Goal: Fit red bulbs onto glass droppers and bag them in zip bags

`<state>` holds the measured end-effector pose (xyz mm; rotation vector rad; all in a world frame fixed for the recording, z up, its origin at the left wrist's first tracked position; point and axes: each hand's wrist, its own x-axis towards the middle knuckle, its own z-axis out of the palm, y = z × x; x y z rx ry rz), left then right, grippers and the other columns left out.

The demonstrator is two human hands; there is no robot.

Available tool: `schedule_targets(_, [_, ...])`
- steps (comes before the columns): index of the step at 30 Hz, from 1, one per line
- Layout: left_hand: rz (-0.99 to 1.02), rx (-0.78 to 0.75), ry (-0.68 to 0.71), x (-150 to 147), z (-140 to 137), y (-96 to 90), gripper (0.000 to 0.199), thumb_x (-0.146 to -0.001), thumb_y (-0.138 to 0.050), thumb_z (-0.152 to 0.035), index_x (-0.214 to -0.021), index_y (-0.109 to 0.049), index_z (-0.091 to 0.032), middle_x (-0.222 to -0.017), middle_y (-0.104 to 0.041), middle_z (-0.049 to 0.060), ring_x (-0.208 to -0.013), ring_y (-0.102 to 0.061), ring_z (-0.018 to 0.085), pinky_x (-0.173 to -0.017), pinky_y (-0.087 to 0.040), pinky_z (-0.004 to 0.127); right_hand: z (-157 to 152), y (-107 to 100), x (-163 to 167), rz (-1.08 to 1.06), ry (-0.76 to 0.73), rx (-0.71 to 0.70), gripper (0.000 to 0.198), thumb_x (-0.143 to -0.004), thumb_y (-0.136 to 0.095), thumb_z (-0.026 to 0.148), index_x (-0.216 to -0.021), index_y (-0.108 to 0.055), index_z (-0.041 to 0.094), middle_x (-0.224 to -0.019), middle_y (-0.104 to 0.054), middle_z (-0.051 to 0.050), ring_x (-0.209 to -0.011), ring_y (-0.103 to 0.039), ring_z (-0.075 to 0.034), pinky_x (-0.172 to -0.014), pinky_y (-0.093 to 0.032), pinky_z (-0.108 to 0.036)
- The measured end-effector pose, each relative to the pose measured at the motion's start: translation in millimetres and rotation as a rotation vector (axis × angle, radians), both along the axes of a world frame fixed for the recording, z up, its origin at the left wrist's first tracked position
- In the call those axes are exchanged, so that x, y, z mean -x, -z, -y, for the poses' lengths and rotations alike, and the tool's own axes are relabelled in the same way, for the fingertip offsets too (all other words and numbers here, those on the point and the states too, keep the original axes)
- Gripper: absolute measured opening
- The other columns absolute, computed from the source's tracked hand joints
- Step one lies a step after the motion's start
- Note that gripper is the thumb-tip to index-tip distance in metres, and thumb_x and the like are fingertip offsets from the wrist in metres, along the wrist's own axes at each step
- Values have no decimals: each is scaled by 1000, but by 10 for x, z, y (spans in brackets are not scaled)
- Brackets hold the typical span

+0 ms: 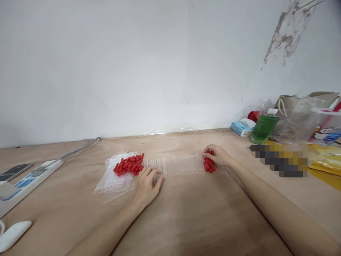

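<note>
Together, our two forearms reach out across the wooden table (186,213) from the lower edge of the head view, spreading apart toward the two ends of a row of clear tubes (177,165) laid side by side at mid-table. The left hand (149,183) lies palm down with its wrist low on the wood; its fingers (156,173) curl loosely over the row's left end, fingertips touching the tubes, nothing clamped between them as far as we can tell. Just left of that hand a pile of red caps (129,165) sits on a few flat clear bags (114,177).

The right arm runs longer and straighter, in from the lower right corner. The right hand (217,154) rests at the row's right end, knuckles up, fingers bent down onto a smaller heap of caps (209,165) that touches the last tubes. Whether it pinches a cap we cannot tell, since the fingertips are hidden among the red pieces.

Well off to the left lie a power strip (29,177) with its cable, a phone (14,171) beside it and a white object (13,234) near the table's edge. At the far right stand a green bottle (263,128), a tissue pack (241,127) and plastic bags (306,119) against the wall (133,71).
</note>
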<state>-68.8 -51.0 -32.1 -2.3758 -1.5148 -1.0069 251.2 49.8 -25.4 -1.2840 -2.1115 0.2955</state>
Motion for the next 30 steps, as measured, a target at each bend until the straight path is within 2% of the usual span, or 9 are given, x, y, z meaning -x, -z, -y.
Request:
schedule_targets(5, [-165, -46, -220, -153, -244, -183, 20, -79, -50, -34, -67, -57, -19, -79, -56, 6, -84, -48, 25, -70, -34, 38, -64, 59, -19, -299, 136, -56, 20, -77, -47, 37, -78, -53, 18, -74, -58, -3, -64, -52, -14, -59, -41, -26])
schedule_targets(7, [-270, -54, -311, -252, -348, -215, 26, -77, -50, -39, -65, -59, -17, -78, -55, 10, -82, -47, 28, -71, -33, 41, -74, 105, -5, -458, 136, -43, 22, -79, -46, 40, -81, -49, 18, -74, -58, -3, -65, -53, -14, -58, -42, -26])
schedule_targets(9, [-377, -33, -399, -350, -418, -222, 32, -75, -49, -42, -68, -63, -14, -78, -55, 14, -81, -46, 30, -72, -31, 42, -63, 153, 24, -561, 140, -43, 24, -80, -45, 42, -84, -46, 18, -74, -57, -3, -65, -54, -14, -58, -42, -25])
schedule_targets(12, [-500, 66, -479, -476, -456, -231, 37, -75, -46, -38, -79, -66, -7, -82, -56, 19, -83, -46, 32, -74, -29, 42, -27, 211, 73, -586, 217, -118, 25, -81, -44, 43, -86, -46, 19, -72, -56, -3, -63, -53, -14, -58, -42, -26])
schedule_targets(16, [-563, 194, -510, -594, -465, -276, 36, -77, -44, -30, -79, -68, -5, -85, -57, 21, -84, -46, 31, -75, -26, 40, 2, 241, 109, -579, 280, -224, 25, -81, -45, 43, -85, -47, 18, -73, -57, -3, -64, -55, -15, -61, -43, -28])
schedule_targets(20, [-581, 220, -505, -646, -495, -285, 31, -76, -45, -24, -77, -69, -5, -84, -57, 22, -83, -46, 31, -73, -26, 40, 19, 240, 129, -587, 340, -265, 26, -82, -44, 43, -87, -48, 18, -72, -58, -3, -62, -54, -15, -60, -44, -28])
schedule_targets(26, [-595, 192, -468, -635, -512, -308, 20, -70, -49, -10, -78, -66, -4, -84, -58, 22, -83, -47, 30, -72, -27, 38, 95, 209, 210, -572, 336, -278, 25, -82, -44, 42, -88, -48, 17, -73, -58, -4, -60, -54, -15, -58, -44, -28])
schedule_targets(30, [-548, 121, -464, -560, -435, -381, 24, -83, -40, -16, -87, -61, -5, -87, -58, 20, -83, -48, 30, -71, -28, 39, 185, 173, 302, -618, 300, -245, 27, -84, -41, 41, -94, -49, 18, -69, -57, -2, -50, -52, -12, -50, -42, -26])
